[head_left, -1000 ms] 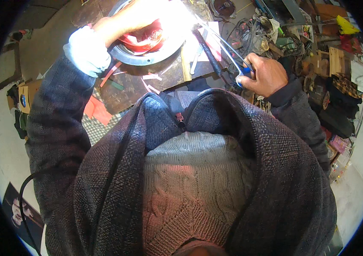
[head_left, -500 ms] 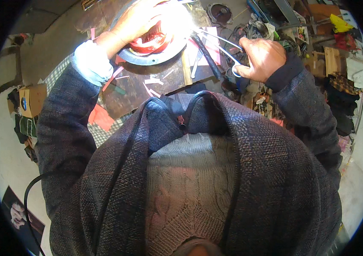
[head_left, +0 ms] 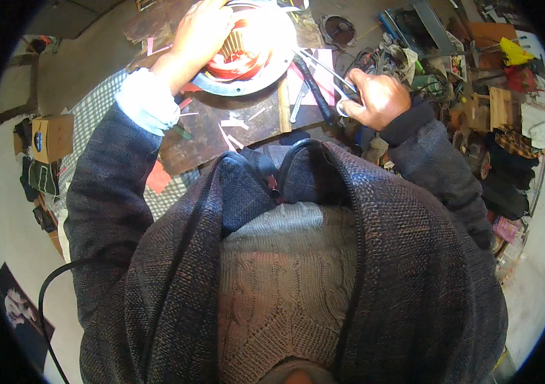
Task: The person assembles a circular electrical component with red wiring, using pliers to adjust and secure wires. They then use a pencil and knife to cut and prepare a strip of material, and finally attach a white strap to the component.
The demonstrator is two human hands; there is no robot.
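A round motor stator (head_left: 238, 90) with a grey metal flange lies at the far middle of the table, partly washed out by bright light. Red-orange copper windings (head_left: 231, 69) show inside it. My left hand (head_left: 197, 40) is closed over the stator's left side; its fingertips are hard to see against the glare. In my right hand (head_left: 380, 97) are metal scissors (head_left: 323, 66), with fingers in the handles and the narrowly spread blades pointing at the stator's right rim. Beneath the blades are a black rod-like tool (head_left: 314, 88) and a pink-and-white sheet (head_left: 323, 61).
On the dark wooden table (head_left: 189, 153) lie pink and white paper strips (head_left: 234, 123), a wooden stick (head_left: 284, 109) and a slim pale tool (head_left: 297, 105). A checked cloth (head_left: 93, 112) hangs at the left. A speaker (head_left: 338, 30) and cluttered cables (head_left: 375, 59) are at the far right.
My right hand has shifted left with the scissors, and their blades have come closer together. My left hand stays at the stator. The whole view has shifted slightly.
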